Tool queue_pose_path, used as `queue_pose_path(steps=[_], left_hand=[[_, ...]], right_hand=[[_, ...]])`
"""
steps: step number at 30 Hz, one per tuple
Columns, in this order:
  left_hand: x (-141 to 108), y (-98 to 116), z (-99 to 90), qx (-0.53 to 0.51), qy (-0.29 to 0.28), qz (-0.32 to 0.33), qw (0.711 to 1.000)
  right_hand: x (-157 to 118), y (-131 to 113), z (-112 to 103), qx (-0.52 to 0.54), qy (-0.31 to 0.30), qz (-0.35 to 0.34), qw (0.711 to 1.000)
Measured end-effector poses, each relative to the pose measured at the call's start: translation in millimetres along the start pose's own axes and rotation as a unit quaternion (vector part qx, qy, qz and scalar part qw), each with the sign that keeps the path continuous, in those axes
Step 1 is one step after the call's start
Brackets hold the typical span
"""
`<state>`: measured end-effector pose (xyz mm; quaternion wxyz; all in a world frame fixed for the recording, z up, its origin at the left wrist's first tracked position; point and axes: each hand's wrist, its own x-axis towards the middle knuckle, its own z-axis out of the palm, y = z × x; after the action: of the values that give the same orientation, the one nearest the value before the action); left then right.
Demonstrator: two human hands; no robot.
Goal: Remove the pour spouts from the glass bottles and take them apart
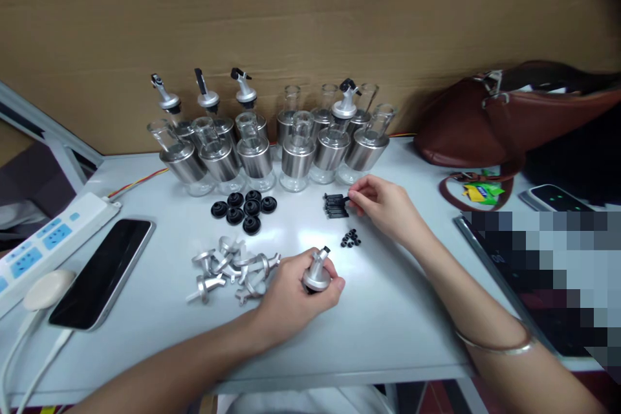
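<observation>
My left hand (291, 294) is closed around a silver bottle pourer (317, 273), its black-tipped spout pointing up. Over to the right, my right hand (383, 204) pinches the end of a thin black lever piece (347, 199) beside a small row of similar black pieces (334, 207). Just below that row lies a cluster of tiny black caps (350, 239). Loose silver pourer bodies (237, 270) are heaped left of my left hand. Behind them sit several round black stoppers (251, 207).
Glass bottles with metal bands (297, 156) stand in rows along the cardboard (310, 19); several carry pourers. At left are a phone (101, 275) and a power strip (53, 239). At right are a brown bag (485, 116), green-yellow packets (485, 193) and a dark flat device (504, 272).
</observation>
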<state>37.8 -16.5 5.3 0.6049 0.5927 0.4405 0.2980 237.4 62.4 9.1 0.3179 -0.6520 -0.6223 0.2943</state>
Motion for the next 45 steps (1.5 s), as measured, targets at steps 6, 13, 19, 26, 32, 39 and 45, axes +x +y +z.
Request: queue_pose_path(steps=[6, 13, 19, 26, 32, 39, 45], left_hand=[[0, 0, -0.6, 0.005, -0.003, -0.009, 1.0], [0, 2, -0.6, 0.002, -0.009, -0.014, 1.0], [0, 3, -0.5, 0.001, 0.003, -0.02, 1.0], [-1, 4, -1.6, -0.023, -0.004, -0.022, 0.999], [0, 2, -1.7, -0.013, -0.007, -0.024, 1.0], [1, 2, -1.9, -0.016, 0.0, -0.014, 1.0], [3, 4, -2.4, -0.012, 0.001, -0.02, 1.0]], right_hand=[[-1, -1, 4, -0.087, -0.026, -0.012, 0.996], [-2, -4, 5, -0.141, -0.025, -0.016, 0.99], [-2, -6, -1, -0.099, 0.004, -0.016, 0.995], [-17, -27, -4, 0.196, -0.269, -0.076, 0.94], [-25, -32, 0, 0.237, -0.368, -0.109, 0.893], [-30, -35, 3, 0.222, -0.371, -0.127, 0.893], [-31, -36, 5, 0.128, -0.336, -0.201, 0.911]])
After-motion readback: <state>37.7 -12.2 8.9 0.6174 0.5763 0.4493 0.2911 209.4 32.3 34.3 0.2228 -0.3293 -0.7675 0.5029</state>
